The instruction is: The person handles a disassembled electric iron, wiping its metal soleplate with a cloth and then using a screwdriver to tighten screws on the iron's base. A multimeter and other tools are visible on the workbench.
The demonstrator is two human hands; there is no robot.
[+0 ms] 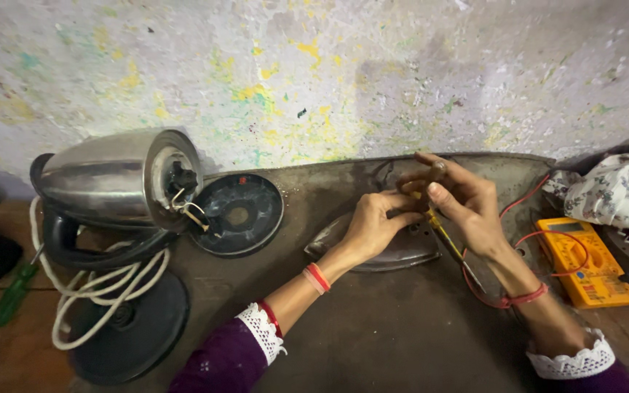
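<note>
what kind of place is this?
Probably a small appliance repair bench. An opened steel kettle lies on its side with wiring exposed, a yellow multimeter sits nearby, and both hands work a screwdriver on an iron soleplate.

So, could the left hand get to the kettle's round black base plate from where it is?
Probably yes. The left hand rests on the metal iron soleplate, and the black base plate lies just to its left on the bench, with only bare surface between them.

Purple sleeves (220, 360), white lace cuffs (262, 331), red bangles (317, 277).
</note>
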